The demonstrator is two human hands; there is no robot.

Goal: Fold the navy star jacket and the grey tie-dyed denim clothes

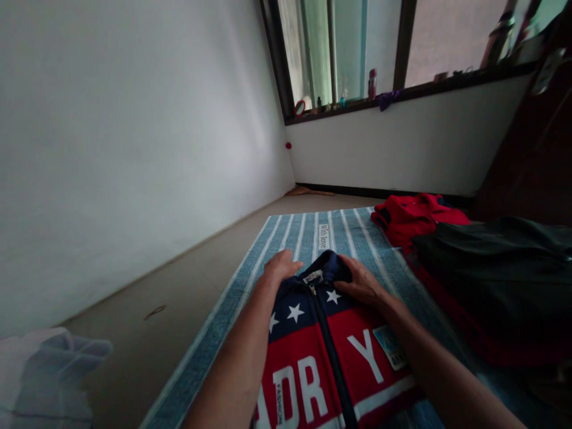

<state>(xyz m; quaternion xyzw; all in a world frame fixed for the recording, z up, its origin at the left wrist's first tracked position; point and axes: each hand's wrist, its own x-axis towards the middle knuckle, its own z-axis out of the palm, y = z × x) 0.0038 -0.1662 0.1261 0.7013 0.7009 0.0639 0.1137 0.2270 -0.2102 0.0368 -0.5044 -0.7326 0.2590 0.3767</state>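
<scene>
Editor: Where is the garment, and what are the hands doing?

Photographer: A red-and-navy zip-front fabric jacket with white stars and letters [304, 342] lies front up on the near part of a blue, white-striped woven cloth [308, 235]. The bare right hand [361, 280] pinches the navy collar [330, 265] between thumb and fingers. The bare left hand [280, 268] rests at the opposite shoulder; whether it grips, the picture cannot say.

Editor: What could go wrong?

Photographer: An uneven pull could skew the shoulders and buckle the dark front zip [333, 354]. A dragging right forearm might bend the pale blue card tag [391, 347] beside it. An elbow swung wide could topple the dark folded garment [487, 268] on the cloth's right side.

Editor: And the room to move?

Photographer: Tightest along the cloth's right side, where a crumpled bright-red garment [415, 214] lies near the far corner. Striped fabric stretches from the collar to the cloth's far edge. A narrower strip runs down the left; past that edge comes the grey-beige floor [179, 286]. The jacket's hem falls outside the frame.
</scene>
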